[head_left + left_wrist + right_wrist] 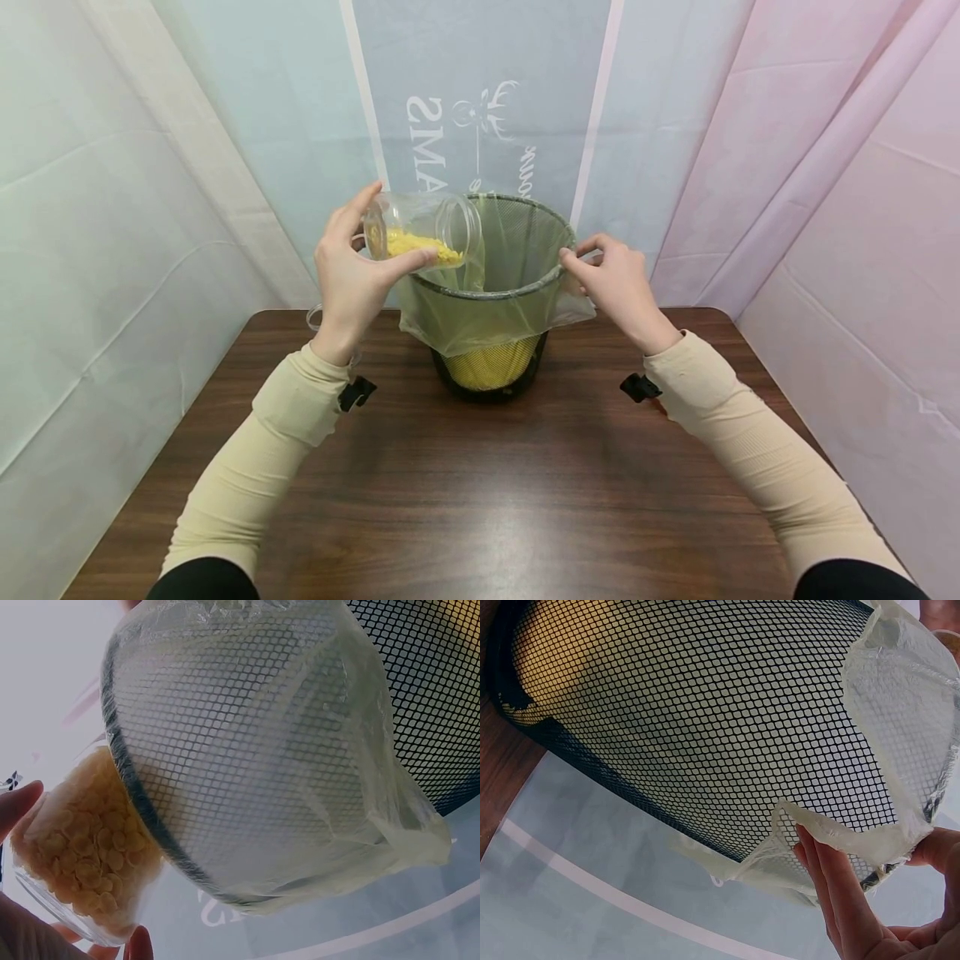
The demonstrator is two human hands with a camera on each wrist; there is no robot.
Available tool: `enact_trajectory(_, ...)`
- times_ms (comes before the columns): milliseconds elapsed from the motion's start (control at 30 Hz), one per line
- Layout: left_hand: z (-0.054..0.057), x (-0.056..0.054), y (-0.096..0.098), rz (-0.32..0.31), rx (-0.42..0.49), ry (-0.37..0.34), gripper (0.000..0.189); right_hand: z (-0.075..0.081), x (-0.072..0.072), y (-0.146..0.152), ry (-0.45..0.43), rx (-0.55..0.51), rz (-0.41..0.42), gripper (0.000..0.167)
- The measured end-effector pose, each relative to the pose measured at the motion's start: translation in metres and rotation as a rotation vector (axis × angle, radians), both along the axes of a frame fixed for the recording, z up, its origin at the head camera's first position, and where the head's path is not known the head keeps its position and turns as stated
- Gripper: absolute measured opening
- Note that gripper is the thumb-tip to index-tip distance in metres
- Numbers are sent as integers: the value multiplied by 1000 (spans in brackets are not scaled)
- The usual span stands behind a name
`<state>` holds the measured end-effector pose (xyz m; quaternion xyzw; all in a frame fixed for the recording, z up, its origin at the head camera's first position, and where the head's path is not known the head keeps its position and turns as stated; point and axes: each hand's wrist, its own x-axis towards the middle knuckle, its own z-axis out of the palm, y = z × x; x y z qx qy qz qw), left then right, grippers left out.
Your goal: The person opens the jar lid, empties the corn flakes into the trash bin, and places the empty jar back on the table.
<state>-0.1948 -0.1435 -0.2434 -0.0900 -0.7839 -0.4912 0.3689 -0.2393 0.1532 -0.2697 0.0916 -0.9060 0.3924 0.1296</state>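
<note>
My left hand (348,271) grips a clear jar (423,208) tipped on its side, its mouth facing right over the near-left rim of a mesh wastebasket (491,371). Yellow flakes (408,242) lie along the jar's lower side; in the left wrist view the flakes (97,847) look small, flat and round. A thin pale-yellow bag (472,321) lines the basket and folds down over its rim. At the right of that rim, my right hand (618,283) pinches the bag's edge, with the right wrist view showing its fingers (840,889) against the folded plastic.
The basket stands on a dark wooden table (487,492), near its back edge. A clear round object (314,317) is partly hidden behind the left wrist. Pale cloth curtains (135,208) hang at the back and both sides.
</note>
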Motion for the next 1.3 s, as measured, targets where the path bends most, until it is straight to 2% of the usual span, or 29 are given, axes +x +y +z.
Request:
enact_trajectory(333, 1, 0, 1, 14, 28, -63, 77, 1, 1, -1, 3, -3, -9, 43)
enact_trajectory(500, 1, -2, 1, 23, 38, -85, 77, 0, 0, -1, 6, 4, -11, 39)
enact_trajectory(833, 6, -3, 1, 31, 46, -141, 79, 0, 0, 0, 14, 7, -7, 43)
enact_trajectory(1300, 11, -2, 2, 9, 88, -198, 79, 1, 0, 0, 11, 2, -14, 44)
